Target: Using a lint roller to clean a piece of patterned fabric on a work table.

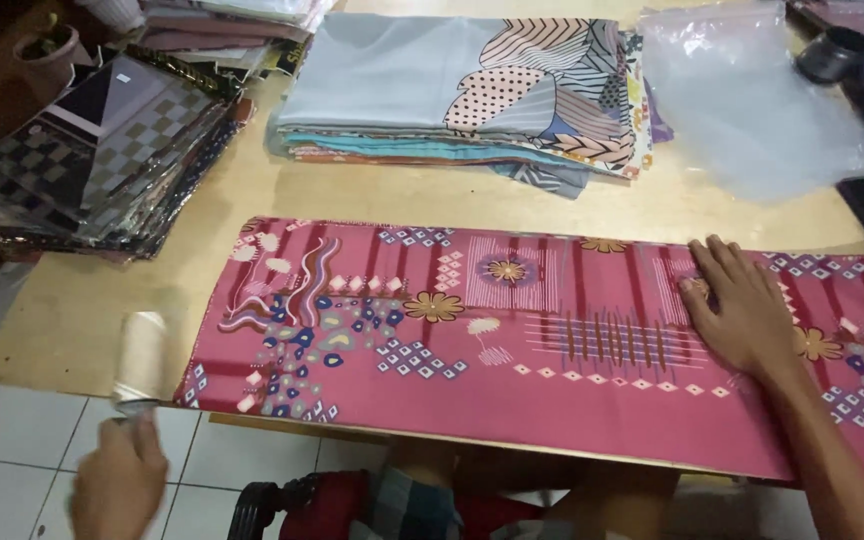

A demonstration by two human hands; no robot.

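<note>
Head view here, looking down at a wooden table (102, 310) with a long pink patterned cloth (512, 340) folded into a strip and laid flat along the near edge; it runs from about 9 o'clock to 3 o'clock across the picture, its lower edge hanging just past the table's rim.

The right hand (742, 305) lies flat on the cloth at roughly 3 o'clock, fingers spread and palm down; looks to me like it's pinning the fabric so it won't slide. The left hand (117, 480) is down at 7 o'clock, off the table over the tiled floor (2, 440), fist closed round the handle of a lint roller (142, 355); the roller's pale drum stands upright just beside the cloth's left end, not touching it as far as I can tell. So the hands are well apart, one at each end.

Behind, at 12 o'clock, a stack of folded cloths (452, 100) sits within reach; clear plastic bags (752, 100) lie at 2 o'clock; a pile of packaged checkered fabric (102, 150) leans at 10 o'clock.
</note>
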